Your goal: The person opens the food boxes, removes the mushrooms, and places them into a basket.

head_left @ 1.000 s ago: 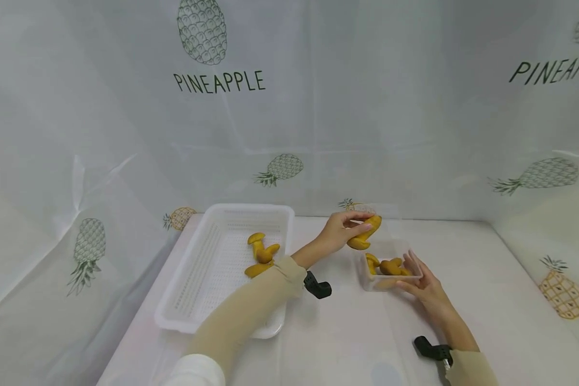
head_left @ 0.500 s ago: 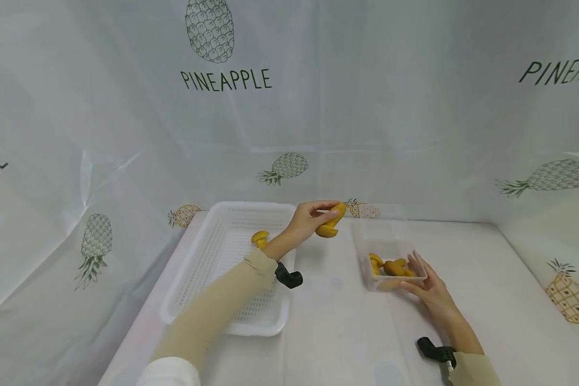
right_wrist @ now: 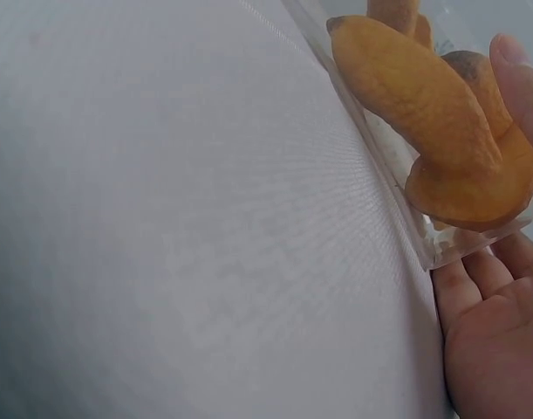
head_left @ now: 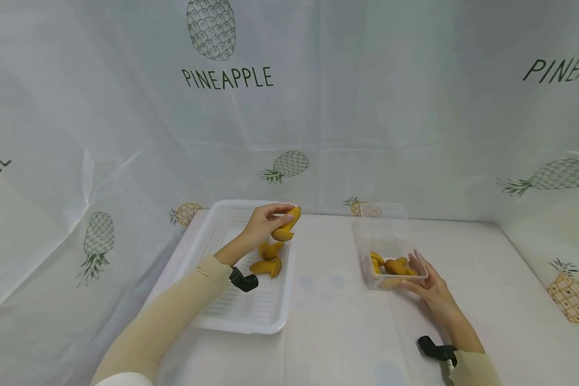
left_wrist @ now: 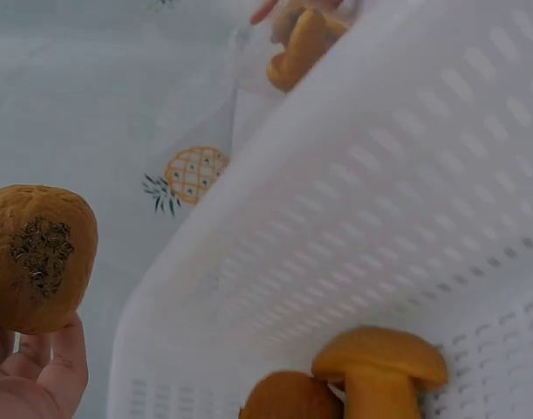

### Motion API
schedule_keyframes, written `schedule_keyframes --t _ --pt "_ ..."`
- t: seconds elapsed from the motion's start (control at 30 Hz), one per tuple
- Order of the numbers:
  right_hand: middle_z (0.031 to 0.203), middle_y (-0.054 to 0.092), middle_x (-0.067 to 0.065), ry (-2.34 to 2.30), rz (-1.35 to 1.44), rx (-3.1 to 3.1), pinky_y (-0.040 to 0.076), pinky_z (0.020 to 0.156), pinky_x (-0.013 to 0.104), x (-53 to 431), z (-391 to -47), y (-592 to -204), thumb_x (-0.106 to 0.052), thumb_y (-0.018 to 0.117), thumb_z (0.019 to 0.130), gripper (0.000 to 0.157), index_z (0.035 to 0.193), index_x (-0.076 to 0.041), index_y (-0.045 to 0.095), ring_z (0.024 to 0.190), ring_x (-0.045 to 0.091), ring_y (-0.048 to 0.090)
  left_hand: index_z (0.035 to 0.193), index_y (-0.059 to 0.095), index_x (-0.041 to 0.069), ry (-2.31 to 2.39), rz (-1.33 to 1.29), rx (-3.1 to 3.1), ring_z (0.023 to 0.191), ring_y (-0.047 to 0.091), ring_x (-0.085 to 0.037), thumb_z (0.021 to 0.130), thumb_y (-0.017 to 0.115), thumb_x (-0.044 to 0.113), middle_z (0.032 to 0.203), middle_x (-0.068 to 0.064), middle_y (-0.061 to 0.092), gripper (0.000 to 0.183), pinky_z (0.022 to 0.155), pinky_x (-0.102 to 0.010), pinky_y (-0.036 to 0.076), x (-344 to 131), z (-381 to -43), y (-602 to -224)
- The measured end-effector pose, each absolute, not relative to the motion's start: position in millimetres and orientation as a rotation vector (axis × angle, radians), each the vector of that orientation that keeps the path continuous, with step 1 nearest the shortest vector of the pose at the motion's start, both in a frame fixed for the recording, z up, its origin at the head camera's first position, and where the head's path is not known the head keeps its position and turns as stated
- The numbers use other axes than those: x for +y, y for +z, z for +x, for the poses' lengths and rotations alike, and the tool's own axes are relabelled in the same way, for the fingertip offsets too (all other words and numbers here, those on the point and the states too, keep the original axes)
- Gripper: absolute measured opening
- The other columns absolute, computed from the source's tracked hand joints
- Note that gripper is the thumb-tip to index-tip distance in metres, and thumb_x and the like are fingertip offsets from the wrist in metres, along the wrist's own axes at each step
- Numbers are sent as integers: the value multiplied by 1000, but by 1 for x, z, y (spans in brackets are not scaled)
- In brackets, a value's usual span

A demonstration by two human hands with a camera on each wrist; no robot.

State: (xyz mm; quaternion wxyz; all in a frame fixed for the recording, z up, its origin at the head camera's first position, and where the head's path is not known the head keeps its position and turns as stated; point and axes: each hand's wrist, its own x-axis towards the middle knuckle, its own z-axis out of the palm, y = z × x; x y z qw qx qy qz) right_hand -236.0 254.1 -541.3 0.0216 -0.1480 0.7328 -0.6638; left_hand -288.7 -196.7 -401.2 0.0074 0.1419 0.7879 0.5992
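Observation:
My left hand (head_left: 260,228) holds a yellow-brown toy-like mushroom (head_left: 282,235) by its stem, over the far right corner of a white perforated basket (head_left: 265,326). In the left wrist view the held mushroom's dark-speckled end (left_wrist: 44,257) faces the camera. Inside the basket lie several similar mushrooms (head_left: 269,266), partly behind the left arm. On the right, my right hand (head_left: 434,292) grips the near right corner of a clear plastic box (head_left: 372,283), thumb and fingers on either side. That box contains several mushrooms (right_wrist: 423,96).
A transparent lid (head_left: 381,214) stands up behind the plastic box. White table surface (head_left: 328,300) lies between basket and box. A pineapple-print sheet (head_left: 366,123) hangs along the back and sides. Black wrist mounts (head_left: 243,280) sit on both wrists.
My left hand has moved left with the mushroom, from above the plastic box to above the basket. The right hand stays on the box.

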Motion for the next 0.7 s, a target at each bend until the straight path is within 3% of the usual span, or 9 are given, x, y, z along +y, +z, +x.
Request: schedule_keyframes --t 0.2,0.47,0.7 --pt "163 8 22 -2015 -451 2295 42 92 8 254 -233 -539 3 61 97 84 162 -20 12 137 1 30 131 65 6 1775 404 2508 103 66 -28 97 68 26 126 -13 64 39 83 -32 56 -233 -277 -410" --pt "162 10 25 -2007 -483 2323 40 94 8 258 -236 -541 2 61 97 84 162 -18 12 132 -8 33 126 66 0 1604 373 2609 94 67 -24 98 68 20 121 -16 66 34 74 -27 57 -268 -266 -423" --pt "160 9 30 -2045 -496 2294 40 96 8 258 -237 -545 5 62 96 84 161 -16 13 132 -7 34 122 64 -6 1474 347 2657 90 66 -26 97 67 16 116 -21 66 33 72 -26 56 -291 -256 -436"
